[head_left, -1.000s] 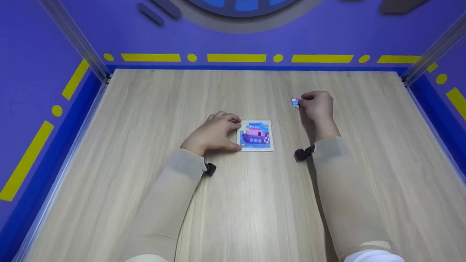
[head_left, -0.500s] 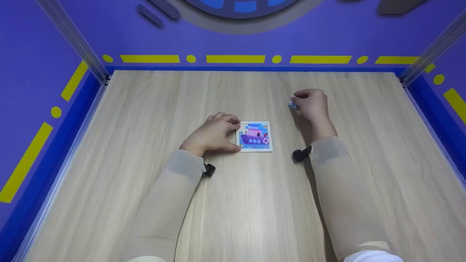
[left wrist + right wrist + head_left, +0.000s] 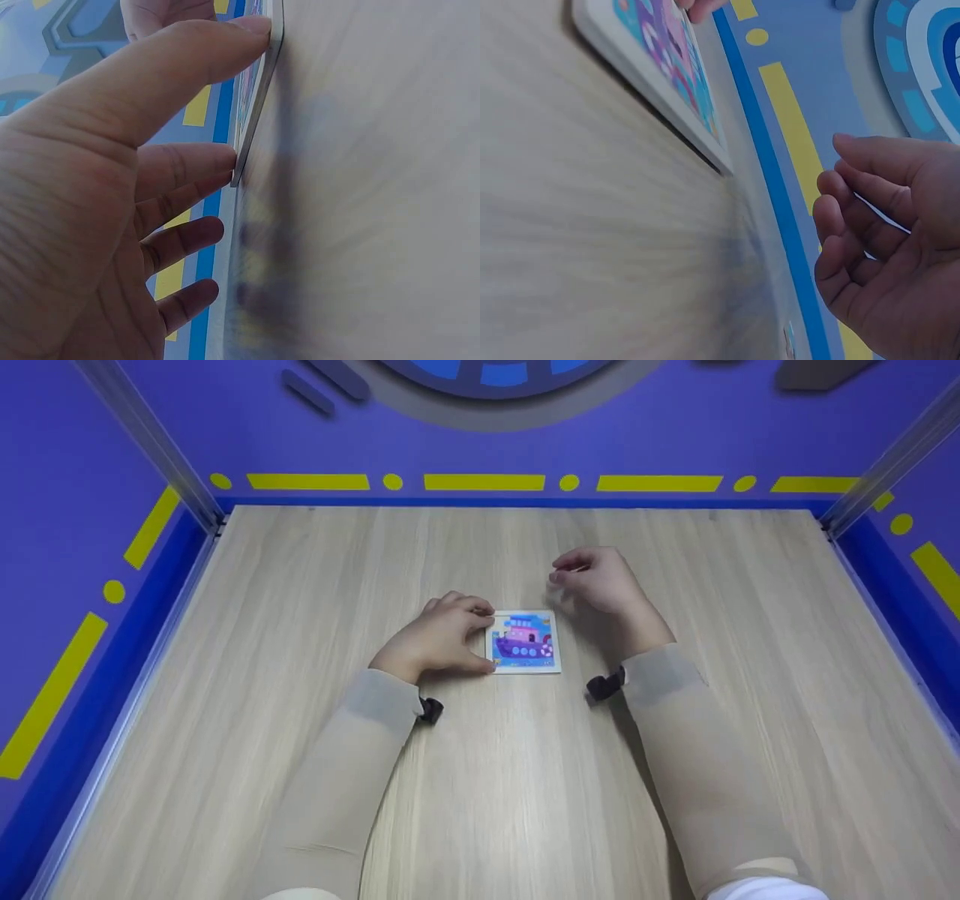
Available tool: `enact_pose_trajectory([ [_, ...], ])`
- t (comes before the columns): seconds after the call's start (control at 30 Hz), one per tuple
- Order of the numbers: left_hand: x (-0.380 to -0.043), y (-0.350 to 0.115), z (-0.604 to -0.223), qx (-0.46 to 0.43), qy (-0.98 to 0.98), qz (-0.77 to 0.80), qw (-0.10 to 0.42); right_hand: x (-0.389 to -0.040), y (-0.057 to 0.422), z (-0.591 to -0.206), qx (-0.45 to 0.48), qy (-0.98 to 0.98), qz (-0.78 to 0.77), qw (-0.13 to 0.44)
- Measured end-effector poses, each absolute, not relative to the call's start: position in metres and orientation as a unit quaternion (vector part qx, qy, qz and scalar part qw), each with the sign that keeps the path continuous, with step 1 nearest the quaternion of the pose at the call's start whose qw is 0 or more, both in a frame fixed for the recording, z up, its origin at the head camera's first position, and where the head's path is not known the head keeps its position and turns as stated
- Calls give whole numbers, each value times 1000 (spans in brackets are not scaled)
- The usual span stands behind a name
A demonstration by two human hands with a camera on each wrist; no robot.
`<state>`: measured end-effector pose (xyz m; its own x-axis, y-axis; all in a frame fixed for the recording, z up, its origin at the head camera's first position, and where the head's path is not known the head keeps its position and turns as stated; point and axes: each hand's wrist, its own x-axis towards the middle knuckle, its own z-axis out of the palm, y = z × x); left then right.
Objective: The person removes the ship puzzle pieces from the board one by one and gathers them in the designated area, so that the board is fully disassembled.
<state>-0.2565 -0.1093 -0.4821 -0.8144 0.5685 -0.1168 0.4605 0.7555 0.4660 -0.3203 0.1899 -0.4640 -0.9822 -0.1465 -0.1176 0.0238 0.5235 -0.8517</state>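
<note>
A small square puzzle (image 3: 525, 639) with a pink and purple boat picture lies near the middle of the table. My left hand (image 3: 442, 639) steadies its left side, with the thumb at the near corner and the fingers at the far one. The left wrist view shows the thumb (image 3: 202, 56) on the frame's edge. My right hand (image 3: 604, 585) hovers beyond the puzzle's far right corner, thumb and fingers brought close together. Whether a puzzle piece is between them cannot be made out. The right wrist view shows a small coloured piece (image 3: 790, 341) low in the picture.
The wood-grain table (image 3: 480, 780) is bounded by a blue-purple back wall (image 3: 480, 450) with yellow markings. Similar panels stand at the left and right, with metal posts in the far corners. A small black device sits at each wrist.
My right hand has moved left towards the puzzle from the spot where its fingers were at a small blue puzzle piece. My left hand has stayed at the puzzle's left side.
</note>
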Motion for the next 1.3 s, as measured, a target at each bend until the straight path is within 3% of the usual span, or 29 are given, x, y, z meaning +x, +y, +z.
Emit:
enact_pose_trajectory([
  [0.43,-256,-111,-478,267,930,213,134,-310,158,-473,-202,874,-391,206],
  [1.3,-255,-108,-479,273,930,204,137,-294,146,-477,-216,900,-318,208],
])
